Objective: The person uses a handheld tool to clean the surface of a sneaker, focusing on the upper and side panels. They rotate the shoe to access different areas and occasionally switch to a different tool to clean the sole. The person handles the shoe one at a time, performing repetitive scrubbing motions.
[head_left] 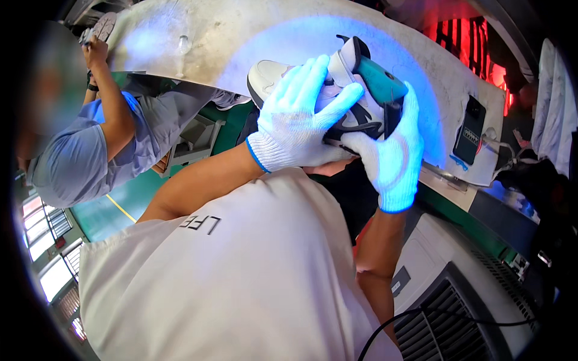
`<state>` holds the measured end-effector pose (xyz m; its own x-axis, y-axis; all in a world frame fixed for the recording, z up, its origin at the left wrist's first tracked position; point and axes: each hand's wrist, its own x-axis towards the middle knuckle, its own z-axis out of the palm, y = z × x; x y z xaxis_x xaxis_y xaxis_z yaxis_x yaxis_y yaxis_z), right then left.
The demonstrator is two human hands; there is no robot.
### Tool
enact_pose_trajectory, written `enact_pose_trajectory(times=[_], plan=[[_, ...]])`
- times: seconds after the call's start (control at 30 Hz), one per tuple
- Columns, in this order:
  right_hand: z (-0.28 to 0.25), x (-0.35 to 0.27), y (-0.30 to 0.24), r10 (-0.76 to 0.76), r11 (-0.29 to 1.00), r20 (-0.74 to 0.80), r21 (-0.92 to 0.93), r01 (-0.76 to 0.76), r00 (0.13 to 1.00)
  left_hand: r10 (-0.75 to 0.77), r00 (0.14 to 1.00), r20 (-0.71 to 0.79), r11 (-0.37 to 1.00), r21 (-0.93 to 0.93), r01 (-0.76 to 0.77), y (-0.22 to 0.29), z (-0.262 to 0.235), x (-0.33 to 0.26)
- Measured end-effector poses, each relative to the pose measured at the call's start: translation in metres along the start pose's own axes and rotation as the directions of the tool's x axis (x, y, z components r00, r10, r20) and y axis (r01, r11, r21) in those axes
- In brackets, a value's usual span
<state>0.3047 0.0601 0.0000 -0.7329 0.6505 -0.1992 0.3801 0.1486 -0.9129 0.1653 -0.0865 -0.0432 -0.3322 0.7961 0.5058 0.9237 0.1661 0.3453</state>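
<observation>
Both my hands wear white knit gloves, tinted blue by the light, and hold a white and grey shoe with a dark sole. It lies tilted at the near edge of the worktable, its toe to the left. A teal shoe last sticks out of its opening. My left hand lies across the upper, fingers over the top and thumb toward the opening. My right hand grips the heel end, fingers along the far side and thumb on the near side. Part of the shoe's underside is hidden by my hands.
The pale worktable curves across the top under a blue light patch. A dark phone lies at its right end. Red-lit equipment glows behind. At left a co-worker holds another shoe. A grilled machine and cable stand lower right.
</observation>
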Motion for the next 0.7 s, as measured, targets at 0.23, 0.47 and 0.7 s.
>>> enact_pose_trajectory(times=[0.23, 0.47, 0.7], plan=[[-0.004, 0.002, 0.018, -0.126, 0.986, -0.042, -0.116, 0.121, 0.991, 0.063, 0.969, 0.239, 0.974, -0.225, -0.008, -0.04, -0.044, 0.008], [-0.001, 0.003, 0.028, -0.171, 0.982, -0.035, -0.084, 0.167, 0.985, -0.283, 0.812, 0.511, 0.935, -0.043, 0.353, -0.021, -0.042, 0.048], [-0.004, 0.006, 0.031, -0.141, 0.989, -0.008, 0.038, 0.141, 0.99, -0.15, 0.857, 0.493, 0.977, -0.058, 0.205, -0.044, -0.031, 0.044]])
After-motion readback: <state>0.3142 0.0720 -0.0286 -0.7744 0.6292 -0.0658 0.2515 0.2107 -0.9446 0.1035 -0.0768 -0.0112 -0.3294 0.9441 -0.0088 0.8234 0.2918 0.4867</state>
